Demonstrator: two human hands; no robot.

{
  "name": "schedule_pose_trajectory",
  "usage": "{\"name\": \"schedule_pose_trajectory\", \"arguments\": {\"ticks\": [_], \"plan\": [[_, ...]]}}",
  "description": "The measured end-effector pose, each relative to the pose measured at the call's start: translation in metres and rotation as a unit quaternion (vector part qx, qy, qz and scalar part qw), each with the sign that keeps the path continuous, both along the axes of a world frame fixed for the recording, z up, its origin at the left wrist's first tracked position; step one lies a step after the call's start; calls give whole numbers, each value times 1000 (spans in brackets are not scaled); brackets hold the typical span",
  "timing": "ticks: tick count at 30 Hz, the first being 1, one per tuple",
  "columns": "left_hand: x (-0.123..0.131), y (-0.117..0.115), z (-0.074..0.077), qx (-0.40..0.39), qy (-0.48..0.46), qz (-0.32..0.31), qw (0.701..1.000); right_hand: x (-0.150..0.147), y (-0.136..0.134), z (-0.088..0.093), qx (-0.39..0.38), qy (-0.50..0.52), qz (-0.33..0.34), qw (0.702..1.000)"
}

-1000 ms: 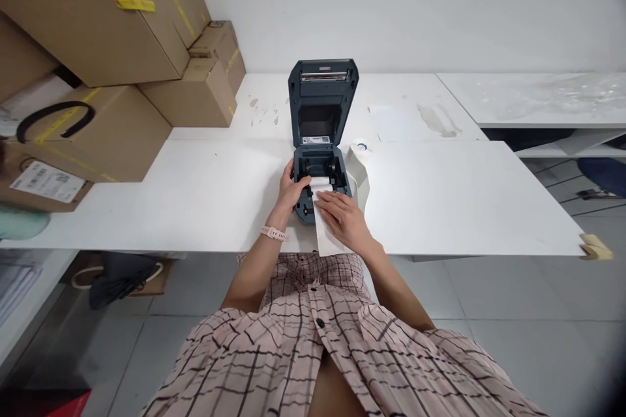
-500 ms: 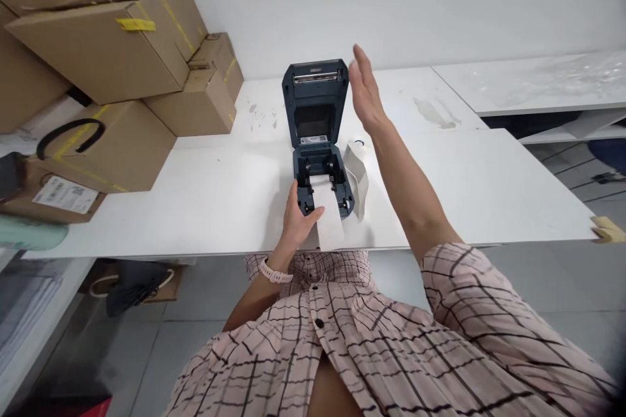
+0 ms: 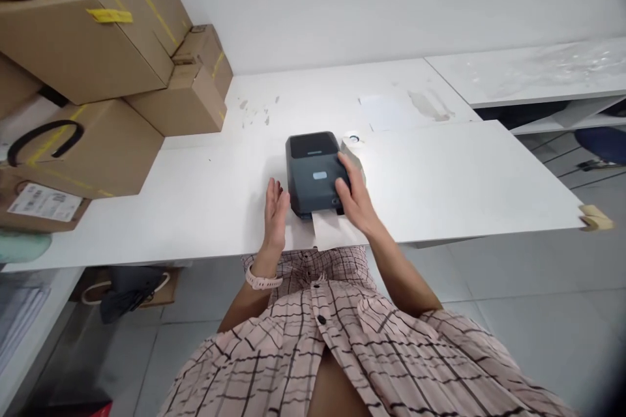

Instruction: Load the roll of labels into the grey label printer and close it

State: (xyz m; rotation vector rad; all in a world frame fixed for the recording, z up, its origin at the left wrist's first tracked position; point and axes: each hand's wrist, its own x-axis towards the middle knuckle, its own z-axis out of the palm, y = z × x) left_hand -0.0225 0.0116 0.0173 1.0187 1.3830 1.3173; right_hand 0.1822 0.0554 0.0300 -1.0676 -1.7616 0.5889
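A dark blue-grey label printer (image 3: 317, 186) sits on the white table near its front edge, lid down. From its front slot a white paper strip (image 3: 328, 229) hangs toward the table edge. My right hand (image 3: 359, 199) lies on the right side of the lid, fingers apart and pressing on it. Just left of the printer, my left hand (image 3: 275, 215) is upright with fingers stretched, holding nothing. A white paper roll (image 3: 353, 139) with a dark ring at its core is partly hidden behind the printer's right side.
Cardboard boxes (image 3: 92, 39) are stacked at the left of the table (image 3: 210, 208). A white paper sheet (image 3: 384, 112) lies at the back. Brown tape (image 3: 594, 217) wraps the right table corner. A white shelf unit (image 3: 542, 75) stands at the back right.
The printer lid, raised before, is now down. My right hand has come down from beside the raised lid onto its top. My left hand has left the paper strip and moved left.
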Motion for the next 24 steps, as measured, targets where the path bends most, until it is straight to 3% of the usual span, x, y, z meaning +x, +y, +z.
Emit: {"name": "schedule_pose_trajectory", "arguments": {"ticks": [4,13,18,19,22,24], "plan": [[17,9,-3,-20,-24,-19,999,-10,-18,-29,-92,32,-21,995],[16,6,-19,-1,-12,-19,1000,-3,-5,-45,-224,221,16,949],[28,-42,-30,-18,87,147,985,-6,-3,-49,-230,262,6,937],[31,-50,-30,-47,76,119,989,-7,-3,-49,-229,263,3,937],[41,-58,-23,-137,-7,-77,988,-7,-1,-54,-218,258,2,941],[46,-52,-16,-161,-56,-135,976,-7,0,-57,-214,246,5,945]]}}
